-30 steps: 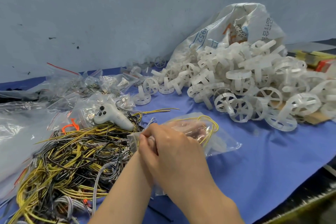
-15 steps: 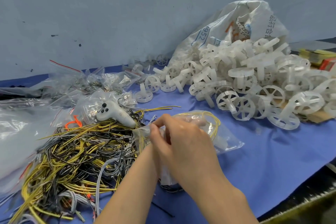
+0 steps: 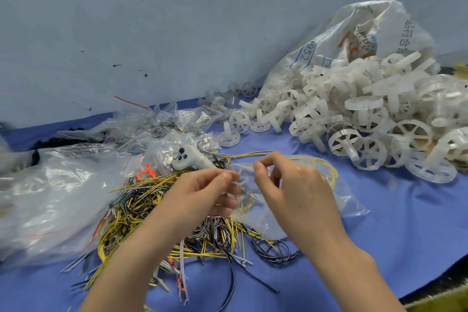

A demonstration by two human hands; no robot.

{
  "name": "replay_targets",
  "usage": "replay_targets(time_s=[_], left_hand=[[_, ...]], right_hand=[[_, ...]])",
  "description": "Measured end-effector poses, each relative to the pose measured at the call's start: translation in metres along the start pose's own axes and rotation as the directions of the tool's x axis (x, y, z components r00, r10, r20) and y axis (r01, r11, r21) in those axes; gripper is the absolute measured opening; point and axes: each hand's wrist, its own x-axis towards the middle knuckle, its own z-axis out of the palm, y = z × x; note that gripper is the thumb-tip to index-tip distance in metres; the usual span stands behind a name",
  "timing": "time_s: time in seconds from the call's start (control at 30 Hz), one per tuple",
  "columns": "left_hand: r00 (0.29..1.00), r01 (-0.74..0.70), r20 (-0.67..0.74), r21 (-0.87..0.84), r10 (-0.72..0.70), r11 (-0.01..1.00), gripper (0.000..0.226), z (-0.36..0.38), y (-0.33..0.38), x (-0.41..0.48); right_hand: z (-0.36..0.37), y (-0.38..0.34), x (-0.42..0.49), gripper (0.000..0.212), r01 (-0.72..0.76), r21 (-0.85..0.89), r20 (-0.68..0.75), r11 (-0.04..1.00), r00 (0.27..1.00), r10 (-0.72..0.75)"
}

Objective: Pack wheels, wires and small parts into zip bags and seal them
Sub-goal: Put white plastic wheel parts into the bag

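Observation:
A clear zip bag (image 3: 347, 197) with coiled yellow wire inside lies on the blue cloth in the middle. My left hand (image 3: 202, 192) pinches the bag's mouth edge on the left side. My right hand (image 3: 291, 185) pinches the same edge just to the right, thumb and forefinger together. Below and left of the hands spreads a tangled heap of yellow, black and grey wires (image 3: 152, 215). A pile of white plastic wheels (image 3: 367, 119) covers the right of the table.
A white woven sack (image 3: 336, 43) lies open behind the wheels. Clear bags of small parts (image 3: 157, 121) sit at the back left, a large crumpled plastic sheet (image 3: 50, 197) at the left. A white handheld controller (image 3: 190, 158) rests on the bags. The table's edge runs along the lower right.
My hands, stacked one over the other on the bag a second ago, have come apart. They now pinch the bag's mouth side by side, and the camera has shifted.

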Motion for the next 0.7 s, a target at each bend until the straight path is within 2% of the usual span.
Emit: replay_targets(time_s=[0.07, 0.1, 0.17, 0.23, 0.3, 0.4, 0.47, 0.6, 0.63, 0.7], left_hand=[[0.986, -0.07, -0.14, 0.142, 0.09, 0.987, 0.022, -0.022, -0.01, -0.009], [0.958, -0.097, -0.233, 0.277, 0.164, 0.956, 0.02, -0.032, -0.016, -0.015], [0.889, -0.075, -0.326, 0.587, 0.321, 0.806, 0.015, -0.045, -0.029, -0.025], [0.886, -0.063, -0.246, 0.775, 0.393, 0.628, 0.015, -0.049, -0.039, -0.025], [0.917, -0.057, -0.16, 0.855, 0.366, 0.515, 0.023, -0.052, -0.045, -0.023], [0.946, 0.001, -0.089, 0.963, 0.312, 0.271, 0.031, -0.049, -0.051, -0.017], [0.948, 0.022, -0.078, 0.984, 0.31, 0.178, 0.031, -0.044, -0.055, -0.017], [0.907, 0.005, -0.089, 0.98, 0.412, 0.2, 0.02, -0.045, -0.058, -0.016], [0.888, -0.026, -0.094, 0.967, 0.45, 0.255, 0.018, -0.045, -0.058, -0.016], [0.859, -0.108, -0.151, 0.881, 0.489, 0.462, 0.015, -0.046, -0.054, -0.016]], right_hand=[[0.001, 0.0, 0.0, 0.018, 0.003, 0.002, 0.009, 1.0, 1.0, -0.003], [0.0, 0.0, 0.001, 0.019, 0.004, -0.002, 0.011, 1.0, 1.0, -0.004], [0.002, 0.0, 0.001, 0.019, 0.001, -0.009, 0.009, 1.0, 1.0, 0.0], [0.002, 0.001, 0.002, 0.018, -0.003, -0.001, 0.007, 1.0, 1.0, 0.003], [0.003, 0.0, 0.001, 0.016, -0.005, 0.009, 0.014, 1.0, 1.0, 0.005], [0.005, -0.001, 0.0, 0.016, -0.002, -0.011, 0.02, 1.0, 1.0, 0.002], [0.007, -0.002, -0.001, 0.016, 0.0, -0.02, 0.028, 1.0, 1.0, 0.0], [0.007, -0.001, -0.002, 0.016, -0.005, -0.009, 0.036, 1.0, 0.999, 0.005], [0.007, -0.001, -0.002, 0.016, -0.008, -0.005, 0.034, 1.0, 0.999, 0.008], [0.007, 0.0, -0.001, 0.017, -0.018, 0.001, 0.03, 1.0, 0.999, 0.018]])
